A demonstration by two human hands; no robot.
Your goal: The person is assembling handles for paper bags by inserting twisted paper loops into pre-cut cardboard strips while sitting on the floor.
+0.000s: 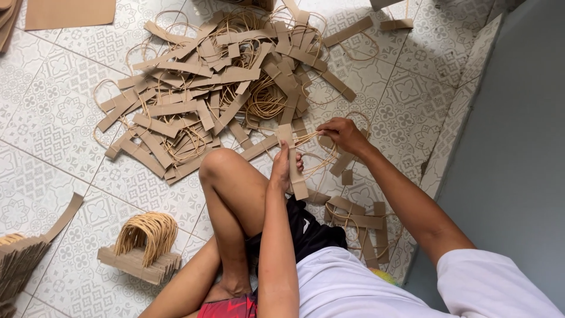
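Observation:
I sit on a patterned tile floor with one knee raised. My left hand (282,168) grips a brown paper strip (296,174) with a twine loop, held upright past my knee. My right hand (344,134) pinches the twine (315,138) and another strip end just to the right of it. A big tangled heap of the same paper strips with twine handles (218,88) lies on the floor in front of me. A few more strips (359,221) lie by my right side.
A neat stack of strips with their twine loops up (144,247) stands at my left. A bundle of brown paper (20,259) sits at the far left edge. A brown sheet (70,13) lies top left. A grey wall (518,147) runs along the right.

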